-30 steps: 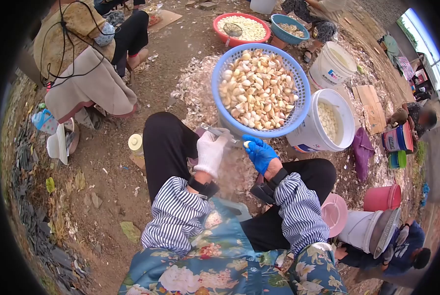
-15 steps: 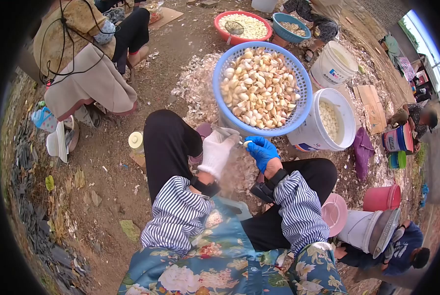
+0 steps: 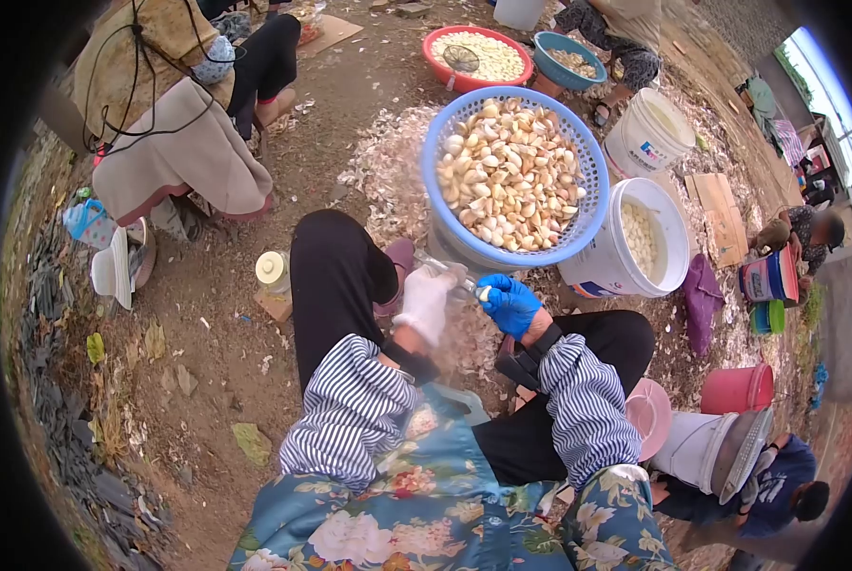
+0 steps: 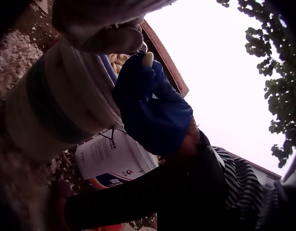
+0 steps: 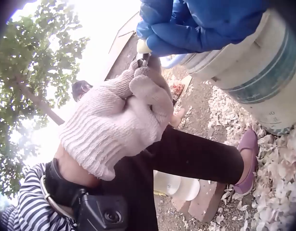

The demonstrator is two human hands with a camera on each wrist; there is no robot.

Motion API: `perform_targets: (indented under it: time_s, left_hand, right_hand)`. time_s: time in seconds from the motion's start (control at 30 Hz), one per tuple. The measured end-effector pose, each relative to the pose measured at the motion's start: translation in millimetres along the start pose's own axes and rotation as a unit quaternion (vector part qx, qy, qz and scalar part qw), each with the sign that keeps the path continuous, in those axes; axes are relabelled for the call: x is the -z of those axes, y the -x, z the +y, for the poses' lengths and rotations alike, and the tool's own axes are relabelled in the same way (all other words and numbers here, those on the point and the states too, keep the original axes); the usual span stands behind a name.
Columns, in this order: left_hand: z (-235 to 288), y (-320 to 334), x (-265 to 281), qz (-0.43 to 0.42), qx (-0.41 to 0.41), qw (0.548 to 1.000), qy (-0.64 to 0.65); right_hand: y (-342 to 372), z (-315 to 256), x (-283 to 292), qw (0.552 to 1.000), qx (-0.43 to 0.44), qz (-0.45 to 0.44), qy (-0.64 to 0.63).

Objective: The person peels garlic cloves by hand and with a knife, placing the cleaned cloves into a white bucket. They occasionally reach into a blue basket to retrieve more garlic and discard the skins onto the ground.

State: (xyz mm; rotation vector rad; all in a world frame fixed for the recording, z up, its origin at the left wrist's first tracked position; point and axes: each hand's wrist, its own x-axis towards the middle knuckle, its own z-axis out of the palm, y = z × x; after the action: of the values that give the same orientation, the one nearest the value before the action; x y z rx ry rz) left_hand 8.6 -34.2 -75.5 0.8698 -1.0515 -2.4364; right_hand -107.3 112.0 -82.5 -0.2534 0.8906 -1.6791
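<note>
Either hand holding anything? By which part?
Right hand pinches a garlic clove by one end, other end exposed. Left hand grips a metal tool; one end pokes out, exact grip hidden.

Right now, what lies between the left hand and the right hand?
A pale garlic clove, pinched by the right hand, and a metal tool tip at the left hand: the right wrist view shows both.

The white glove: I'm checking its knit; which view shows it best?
The right wrist view: there the white glove on the left hand looms large, its knit plain to see. The head view shows it small, from above; the left wrist view, only a dark, cropped part at the top.
</note>
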Motion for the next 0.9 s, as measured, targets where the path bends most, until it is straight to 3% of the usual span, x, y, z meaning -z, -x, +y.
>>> perform_targets:
  time_s: [0.1,0.2,0.3,0.43,0.63,0.73,0.83,0.9]
  left_hand:
    - [6.8,3.2,-3.9,-0.015,0.015,0.999,0.037]
    - [6.9,5.2,-5.1,-0.018,0.003,0.999,0.035]
    - [6.7,2.2,-8.1,0.001,-0.037,0.999,-0.016]
    - [4.9,1.1,-8.7,0.007,-0.060,0.997,-0.045]
    - [10.1,-2.2,5.3,-0.064,0.035,0.980,0.185]
    - [9.1,-4.6,9.6,-0.036,0.045,0.974,0.220]
    - [12.9,-4.3,9.2,-0.008,0.044,0.976,0.214]
    - [16.1,-3.5,7.4,0.008,0.002,0.991,0.131]
  right_hand:
    - [2.3,-6.2,-3.7,1.000,-0.007,-0.018,-0.016]
    - [3.4,-11.5,-9.7,0.999,-0.004,0.038,-0.003]
    - [-3.1,-9.1,-21.0,0.983,-0.007,0.163,0.081]
    - [-2.0,-1.9,-18.5,0.982,0.023,0.115,0.148]
    - [4.2,-20.0,-24.1,0.994,0.040,0.063,0.075]
    - [5.0,-19.9,-29.0,0.996,0.026,0.061,0.057]
    - [4.4,-19.2,-25.5,0.994,0.049,0.082,0.051]
    - [3.1,-17.7,-19.7,0.994,0.055,0.085,0.036]
